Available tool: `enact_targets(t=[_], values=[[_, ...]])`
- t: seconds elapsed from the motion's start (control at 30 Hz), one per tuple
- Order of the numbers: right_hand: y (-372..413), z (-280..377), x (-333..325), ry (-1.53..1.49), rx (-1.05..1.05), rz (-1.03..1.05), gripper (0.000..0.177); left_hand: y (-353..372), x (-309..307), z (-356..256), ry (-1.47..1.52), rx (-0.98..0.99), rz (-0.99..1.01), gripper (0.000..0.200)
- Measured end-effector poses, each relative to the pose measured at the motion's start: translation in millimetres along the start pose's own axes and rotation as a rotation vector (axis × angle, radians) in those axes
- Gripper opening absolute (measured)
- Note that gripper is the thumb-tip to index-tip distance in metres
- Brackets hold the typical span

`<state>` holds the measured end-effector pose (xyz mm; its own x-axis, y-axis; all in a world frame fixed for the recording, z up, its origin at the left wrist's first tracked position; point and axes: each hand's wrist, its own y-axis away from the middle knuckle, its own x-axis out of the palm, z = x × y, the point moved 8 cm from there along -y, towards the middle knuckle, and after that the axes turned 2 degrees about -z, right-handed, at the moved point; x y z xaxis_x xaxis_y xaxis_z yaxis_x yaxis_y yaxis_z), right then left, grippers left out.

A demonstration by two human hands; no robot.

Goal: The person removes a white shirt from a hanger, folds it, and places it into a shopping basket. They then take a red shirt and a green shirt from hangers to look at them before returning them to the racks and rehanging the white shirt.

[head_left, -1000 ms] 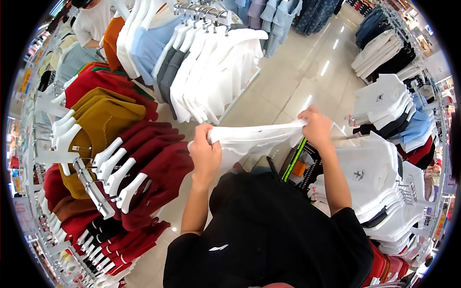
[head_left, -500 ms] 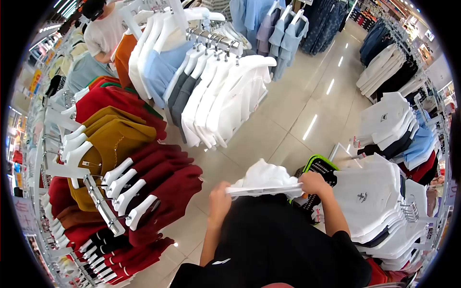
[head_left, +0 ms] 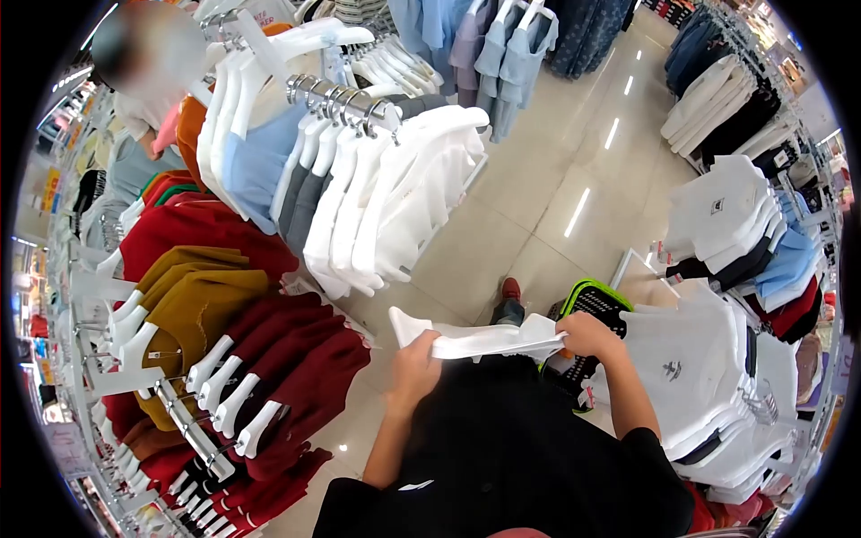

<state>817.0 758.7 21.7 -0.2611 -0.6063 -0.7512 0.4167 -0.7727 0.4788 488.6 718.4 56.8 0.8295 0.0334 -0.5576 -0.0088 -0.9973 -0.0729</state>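
Person's black top [head_left: 511,448] blocks most of what lies below the hands; only a red shoe [head_left: 510,289] shows past it. Basket [head_left: 599,305], black w/ green rim, is half hidden behind right hand [head_left: 587,334] and the cloth. Fingertips of both hands are tucked into folds, hard to see. The white garment [head_left: 489,339] lies folded flat btwn the hands at chest height, over the floor [head_left: 529,206]. Left hand [head_left: 414,363] curls closed on its left part, a corner sticking up past it; right hand is clenched on its right end. Glossy tile aisle is open ahead. Dark red tops [head_left: 300,359] crowd close on the left, white tees [head_left: 700,359] on the right. Garment looks soft, thin knit.
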Motion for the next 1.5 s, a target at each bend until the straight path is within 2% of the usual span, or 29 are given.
enact_targets(t=[0.07, 0.1, 0.2, 0.23, 0.3, 0.37, 0.43, 0.5, 0.6, 0.77, 0.8, 0.83, 0.93, 1.03, 1.13, 1.23, 1.33, 1.47, 1.5], values=[[-10.4, -5.1, -3.7, -0.018, 0.003, 0.044, 0.027, -7.5, 6.4, -18.0, 0.048, 0.004, 0.001, 0.024], [-18.8, -17.9, -0.6, -0.008, 0.078, 0.146, 0.027, -11.9, 8.2, -26.0, 0.037, 0.023, -0.016, 0.019], [-35.7, 13.5, -56.7, -0.046, -0.1, 0.143, 0.028, -27.3, 15.2, -50.6, -0.002, 0.035, -0.028, 0.014], [-47.5, 20.3, -68.3, -0.165, -0.196, 0.227, 0.037, -32.4, 16.8, -55.3, -0.004, 0.042, -0.058, 0.012], [-66.9, 48.3, -117.8, -0.318, -0.425, 0.11, 0.04, -40.2, 20.2, -65.4, -0.008, 0.054, -0.125, 0.01], [-90.5, 72.4, -164.3, -0.247, -0.578, -0.214, 0.044, -46.4, 21.1, -79.1, -0.039, 0.046, -0.158, 0.009], [-106.4, 112.8, -218.4, -0.367, -0.605, -0.419, 0.045, -51.5, 18.8, -100.9, -0.095, 0.016, -0.154, 0.009], [-116.8, 147.1, -261.4, -0.389, -0.747, -0.65, 0.049, -55.2, 19.0, -124.2, -0.124, 0.012, -0.199, 0.009], [-148.9, 180.1, -287.3, -0.338, -0.855, -0.755, 0.051, -54.5, 29.9, -143.6, -0.165, -0.017, -0.258, 0.01], [-201.5, 199.8, -269.4, -0.184, -0.929, -0.57, 0.045, -42.4, 41.3, -151.7, -0.19, -0.097, -0.406, 0.011], [-205.3, 201.6, -264.2, -0.135, -0.937, -0.527, 0.043, -38.6, 43.0, -152.8, -0.189, -0.115, -0.449, 0.012], [-201.3, 204.8, -264.5, -0.138, -0.974, -0.57, 0.039, -34.4, 44.2, -153.4, -0.189, -0.133, -0.491, 0.013], [-209.7, 209.4, -248.2, -0.088, -0.986, -0.461, 0.038, -21.3, 49.7, -153.5, -0.237, -0.203, -0.552, 0.013], [-211.8, 205.6, -240.9, -0.15, -0.901, -0.246, 0.039, -14.3, 55.3, -157.7, -0.262, -0.255, -0.625, 0.014], [-199.5, 201.2, -258.6, -0.229, -0.912, -0.242, 0.039, -13.2, 60.6, -150.3, -0.198, -0.304, -0.689, 0.016], [-193.8, 187.2, -271.7, -0.277, -0.853, -0.202, 0.039, -23.8, 68.6, -151.2, -0.186, -0.318, -0.666, 0.017], [-184.2, 190.8, -287.0, -0.25, -0.879, -0.133, 0.041, -38.5, 76.4, -152.9, -0.198, -0.324, -0.613, 0.016], [-161.7, 150.8, -309.1, -0.333, -0.991, -0.32, 0.037, -64.5, 72.2, -162.4, -0.331, -0.328, -0.552, 0.017], [-160.2, 129.9, -309.9, -0.35, -0.889, -0.261, 0.039, -67.4, 71.2, -160.2, -0.35, -0.356, -0.53, 0.021]])
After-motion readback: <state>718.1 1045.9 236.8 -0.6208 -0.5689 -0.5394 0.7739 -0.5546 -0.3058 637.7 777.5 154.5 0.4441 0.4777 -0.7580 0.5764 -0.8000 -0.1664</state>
